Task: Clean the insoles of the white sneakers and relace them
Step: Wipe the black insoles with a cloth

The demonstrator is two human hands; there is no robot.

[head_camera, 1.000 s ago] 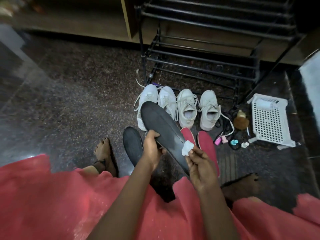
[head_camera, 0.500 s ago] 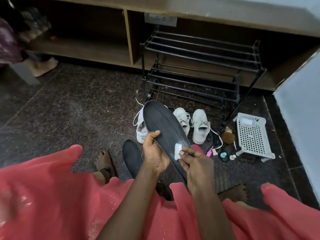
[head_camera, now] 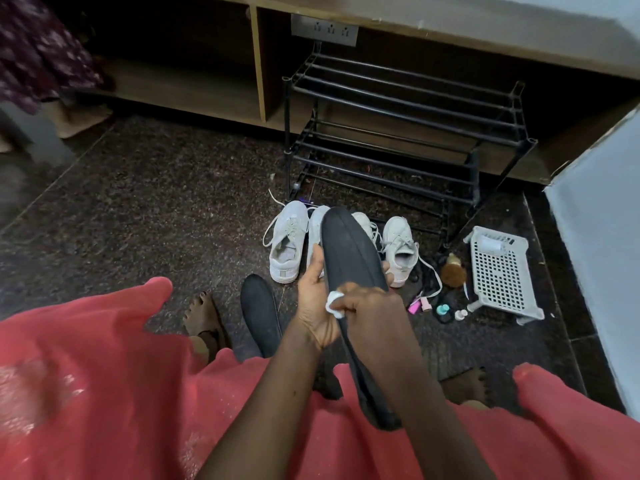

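Note:
A long black insole [head_camera: 349,254] is held upright in front of me. My left hand [head_camera: 317,299] grips it from the left side, fingers wrapping behind it. My right hand [head_camera: 372,310] pinches a small white wipe [head_camera: 334,302] against the insole's middle. A second black insole [head_camera: 261,315] lies on the floor to the left. Several white sneakers stand in a row behind: one at the left [head_camera: 289,240], one at the right [head_camera: 398,252], the others partly hidden by the insole. Loose laces [head_camera: 429,271] trail beside the right sneaker.
A black metal shoe rack [head_camera: 398,140] stands behind the sneakers. A white plastic basket [head_camera: 498,275] lies at the right, with a brown brush [head_camera: 453,273] and small bottles [head_camera: 441,310] next to it. My feet rest on the dark speckled floor. Another person's patterned garment shows at top left.
My right hand slid the wipe leftward across the insole towards my left hand. The camera tilted up, so the sneakers and rack sit lower in view. The red insoles are now hidden.

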